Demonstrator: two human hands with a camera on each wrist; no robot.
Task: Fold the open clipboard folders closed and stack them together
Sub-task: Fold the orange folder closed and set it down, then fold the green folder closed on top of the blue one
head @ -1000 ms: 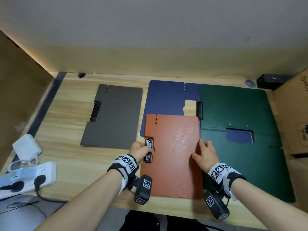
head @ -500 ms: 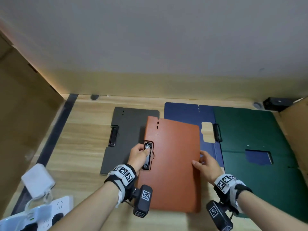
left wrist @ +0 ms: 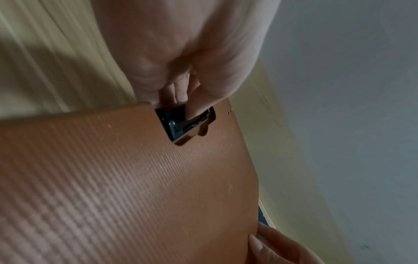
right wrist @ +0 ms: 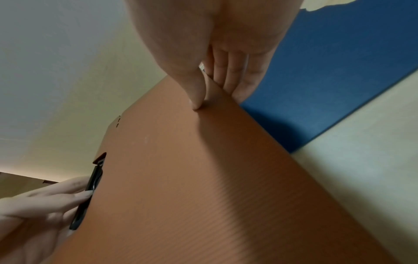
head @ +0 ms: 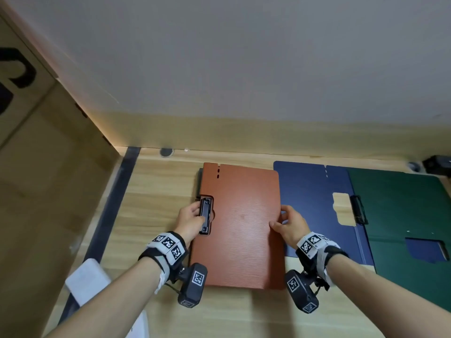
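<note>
The closed orange folder (head: 241, 223) lies flat over the grey folder (head: 199, 181), of which only a dark sliver shows at the far left corner. My left hand (head: 195, 219) grips the orange folder's left edge, thumb on its black clip (left wrist: 181, 121). My right hand (head: 283, 222) pinches the right edge, thumb on top (right wrist: 196, 100) and fingers underneath. To the right, the blue folder (head: 310, 203) lies open, and the open green folder (head: 400, 211) overlaps its right side.
A cardboard box (head: 48, 167) walls off the left side of the wooden desk (head: 158, 191). A white adapter (head: 87, 281) sits at the near left. A small black device (head: 439, 163) stands at the back right corner. The wall runs close behind the folders.
Both hands have carried the orange folder left and away from me, off the blue folder and onto the grey one. Their grip on its two edges is the same.
</note>
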